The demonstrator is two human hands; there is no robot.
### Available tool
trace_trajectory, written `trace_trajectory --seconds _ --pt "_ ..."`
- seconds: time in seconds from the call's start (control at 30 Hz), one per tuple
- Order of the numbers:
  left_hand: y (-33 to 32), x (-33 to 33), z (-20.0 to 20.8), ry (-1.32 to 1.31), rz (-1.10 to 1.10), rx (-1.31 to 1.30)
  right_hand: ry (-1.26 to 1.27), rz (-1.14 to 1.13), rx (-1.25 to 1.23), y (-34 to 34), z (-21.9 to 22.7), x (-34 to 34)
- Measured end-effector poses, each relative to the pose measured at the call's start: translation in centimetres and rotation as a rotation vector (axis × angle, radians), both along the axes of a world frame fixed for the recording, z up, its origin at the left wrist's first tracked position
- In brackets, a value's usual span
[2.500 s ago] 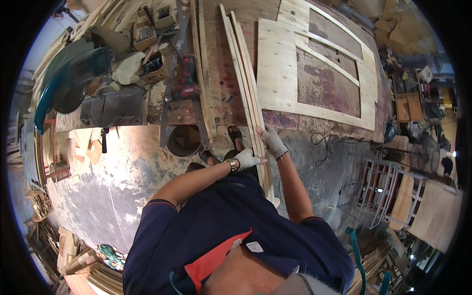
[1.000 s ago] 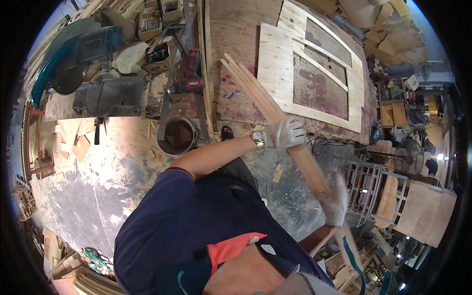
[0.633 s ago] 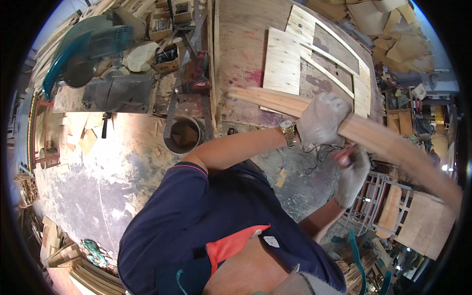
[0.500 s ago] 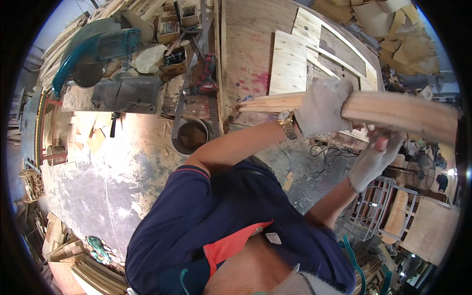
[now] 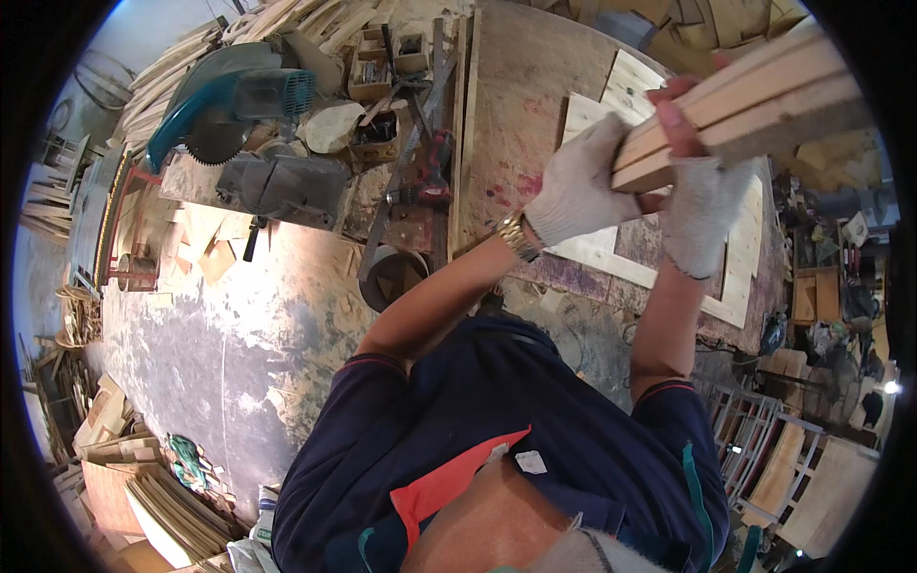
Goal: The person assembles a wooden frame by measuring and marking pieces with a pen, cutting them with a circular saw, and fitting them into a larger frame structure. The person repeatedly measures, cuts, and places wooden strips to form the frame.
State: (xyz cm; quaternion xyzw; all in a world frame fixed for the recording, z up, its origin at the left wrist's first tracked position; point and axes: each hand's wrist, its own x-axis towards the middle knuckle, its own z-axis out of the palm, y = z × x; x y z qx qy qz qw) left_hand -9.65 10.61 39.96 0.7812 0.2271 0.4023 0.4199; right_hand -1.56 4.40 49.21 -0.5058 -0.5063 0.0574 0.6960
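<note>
Pale floor (image 5: 158,334) fills much of the left side of my view, and a brown bench (image 5: 511,115) runs along the top. At the upper left a teal saw (image 5: 234,100) sits with its round, toothed blade in sight. Near the top middle lies a red and black drill (image 5: 438,177). From far off, I watch the sticks (image 5: 755,107) at the upper right. They look to be held up over the bench, in front of a pale panel (image 5: 594,250) with cut-out holes.

The right hand (image 5: 702,196) has its fingers clamped on the sticks close to their near end. The left hand (image 5: 585,180) is right at that end, but most of its fingers are hidden, so I can't tell how tight they are.

I think the long part out to the right could be trouble. Its weight may tip the sticks if the right hand goes loose, and they could drop and dent the panel. I see no string around them, so one might slip out by itself. A big swing could bump the shelf (image 5: 807,286) on the right. Some fingertips poke out bare from the gloves, so rough wood could leave a splinter.
</note>
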Motion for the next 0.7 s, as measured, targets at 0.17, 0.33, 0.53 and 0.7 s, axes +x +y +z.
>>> trace_trajectory --seconds 0.17,0.33,0.53,0.7 --pt "1.2 -1.0 -5.0 0.065 -0.019 -0.165 0.05 0.085 -0.18 2.7 -5.6 1.7" --pt "1.4 -0.6 -8.2 0.111 0.067 -0.207 0.058 0.068 -0.373 2.0 -9.0 2.5" --pt "0.7 -0.4 -10.2 -0.02 0.15 0.033 0.166 -0.255 -0.337 2.1 -10.1 3.0" --pt "0.9 -0.7 -11.6 -0.089 0.089 -0.03 0.146 -0.062 -0.297 2.8 -10.7 1.8"
